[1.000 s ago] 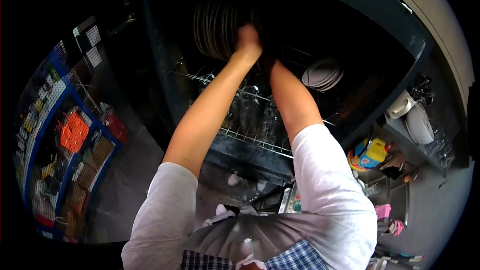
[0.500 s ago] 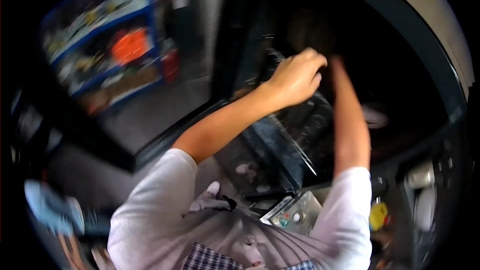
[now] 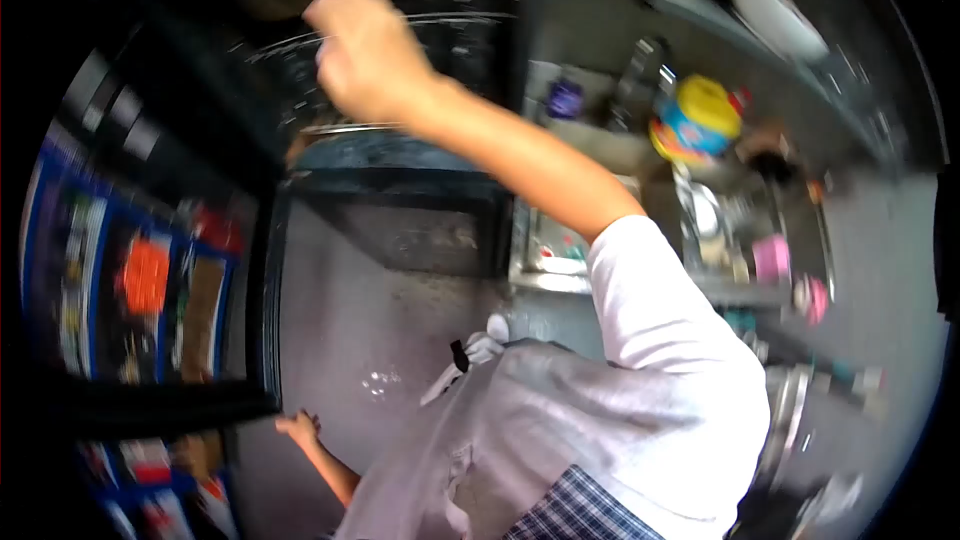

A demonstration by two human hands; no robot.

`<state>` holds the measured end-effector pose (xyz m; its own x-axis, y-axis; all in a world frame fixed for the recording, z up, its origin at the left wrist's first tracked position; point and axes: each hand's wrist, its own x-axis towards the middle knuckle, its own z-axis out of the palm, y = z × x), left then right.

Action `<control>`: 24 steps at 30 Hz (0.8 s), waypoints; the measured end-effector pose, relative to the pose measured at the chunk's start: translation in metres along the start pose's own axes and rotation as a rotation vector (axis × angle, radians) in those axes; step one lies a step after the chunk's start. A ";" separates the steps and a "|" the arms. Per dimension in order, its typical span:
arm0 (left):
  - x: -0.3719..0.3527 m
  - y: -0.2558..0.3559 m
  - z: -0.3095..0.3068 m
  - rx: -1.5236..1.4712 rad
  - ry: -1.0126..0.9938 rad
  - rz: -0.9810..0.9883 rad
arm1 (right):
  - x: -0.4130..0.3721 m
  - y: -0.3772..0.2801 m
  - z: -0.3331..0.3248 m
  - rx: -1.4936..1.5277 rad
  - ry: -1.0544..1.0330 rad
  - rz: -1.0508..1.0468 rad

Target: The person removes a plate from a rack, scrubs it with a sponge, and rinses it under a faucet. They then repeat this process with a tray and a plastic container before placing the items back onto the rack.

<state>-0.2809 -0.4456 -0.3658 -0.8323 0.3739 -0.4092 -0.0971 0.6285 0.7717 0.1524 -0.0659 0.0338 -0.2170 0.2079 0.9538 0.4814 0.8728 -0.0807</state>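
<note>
My right hand [image 3: 370,58] reaches up and left across the view, its fingers bent and smeared by motion. Behind it lies a dark rack [image 3: 450,45] with bright metal edges, inside a dark cabinet opening, and the hand overlaps the rack's left part. Whether the fingers hold anything I cannot tell. My left hand [image 3: 300,427] is low on the left, fingers apart and pointing left. Its fingertips are right by the lower corner of a black-framed door [image 3: 268,340], which stands out from the cabinet over the grey floor.
Blue shelving [image 3: 165,310] with an orange item [image 3: 145,275] stands at the left. At the right is a metal sink [image 3: 825,250], with a yellow-and-blue container [image 3: 698,120] and a pink cup [image 3: 771,258] around it. A wall shelf [image 3: 720,25] carries white dishes.
The view has swung round to the right, bringing the sink area into full sight. My left hand has come down from the dark opening to the door's corner; my right hand remains raised.
</note>
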 end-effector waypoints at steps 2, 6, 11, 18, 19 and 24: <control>-0.028 0.043 -0.006 -0.156 0.026 0.146 | -0.056 -0.039 -0.041 -0.074 -0.110 -0.139; -0.028 0.044 -0.015 -0.342 -0.018 0.366 | -0.227 -0.070 -0.122 -0.001 -0.715 0.195; -0.042 0.021 -0.023 -0.019 -0.110 0.640 | -0.349 -0.088 -0.281 -0.133 -0.552 0.888; -0.206 0.010 0.070 0.385 -0.389 0.838 | -0.475 -0.010 -0.469 -0.462 -0.040 1.332; -0.224 0.005 0.096 0.411 -0.335 0.972 | -0.495 0.007 -0.491 -0.520 -0.051 1.334; -0.336 0.077 0.233 0.459 -0.385 1.184 | -0.626 0.117 -0.616 0.134 0.589 2.039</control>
<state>0.1178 -0.3638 -0.2821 -0.0711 0.9723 0.2225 0.8304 -0.0658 0.5532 0.8680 -0.3658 -0.3945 0.6396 0.5625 -0.5239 -0.4165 -0.3193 -0.8512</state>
